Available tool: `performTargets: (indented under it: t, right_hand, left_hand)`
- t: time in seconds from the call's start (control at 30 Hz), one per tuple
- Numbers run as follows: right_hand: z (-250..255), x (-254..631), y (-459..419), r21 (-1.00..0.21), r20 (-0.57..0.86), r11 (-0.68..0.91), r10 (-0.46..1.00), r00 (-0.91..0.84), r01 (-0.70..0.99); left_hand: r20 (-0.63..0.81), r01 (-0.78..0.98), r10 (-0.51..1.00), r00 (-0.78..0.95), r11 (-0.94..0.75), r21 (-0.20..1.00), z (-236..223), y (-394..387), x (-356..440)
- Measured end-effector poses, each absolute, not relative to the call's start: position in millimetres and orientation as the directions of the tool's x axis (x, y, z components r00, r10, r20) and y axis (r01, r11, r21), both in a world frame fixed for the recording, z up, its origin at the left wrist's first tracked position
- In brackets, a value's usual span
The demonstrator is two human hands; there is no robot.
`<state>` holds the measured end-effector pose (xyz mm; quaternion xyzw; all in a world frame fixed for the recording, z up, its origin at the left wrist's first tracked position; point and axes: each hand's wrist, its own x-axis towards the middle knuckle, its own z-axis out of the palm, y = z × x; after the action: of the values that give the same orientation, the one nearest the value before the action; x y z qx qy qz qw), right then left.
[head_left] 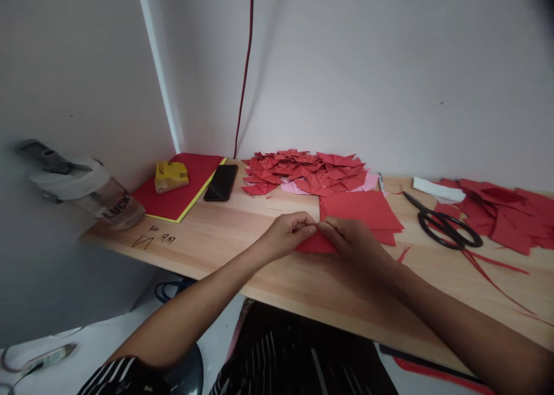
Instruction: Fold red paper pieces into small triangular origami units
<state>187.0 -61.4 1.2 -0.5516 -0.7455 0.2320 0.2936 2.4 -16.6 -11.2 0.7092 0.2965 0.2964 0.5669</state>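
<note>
My left hand (291, 233) and my right hand (350, 242) meet at the middle of the desk, thumbs and fingers pinched together on a sheet of red paper (319, 246). Part of that sheet shows below and between my fingers; the pinched edge is mostly hidden. Just behind my right hand lies a stack of square red paper (361, 210). Beyond the stack, a heap of folded red paper pieces (303, 172) lies against the wall, with some pink paper (294, 187) under it.
Black-handled scissors (450, 230) lie at right beside cut red paper (497, 210) and thin red strips (493, 274). A phone (220, 182), a red sheet (173, 201) bearing a yellow packet (172, 176), and a clear bottle (99, 193) stand or lie at left. A red cord (246, 66) hangs behind.
</note>
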Motion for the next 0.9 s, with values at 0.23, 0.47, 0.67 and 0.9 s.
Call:
performTargets:
  t: [0.23,0.47,0.67,0.9]
  right_hand:
    - [-4,187,-60,-0.732,0.102,0.252,0.959,-0.265,0.633]
    - [-1,185,-61,-0.824,0.036,0.183,0.961,-0.273,0.536]
    - [0,186,-61,-0.813,0.058,0.205,0.96,-0.274,0.545]
    - [-2,191,-57,-0.847,0.009,0.169,0.953,-0.304,0.505]
  left_hand:
    - [0.041,0.173,0.773,0.634,-0.193,0.966,-4,-20,2]
    - [0.103,0.212,0.764,0.637,-0.302,0.93,-3,-19,3]
    - [0.173,0.256,0.834,0.524,-0.347,0.902,-6,-16,2]
    - [0.228,0.296,0.839,0.494,-0.409,0.863,-4,-16,-2]
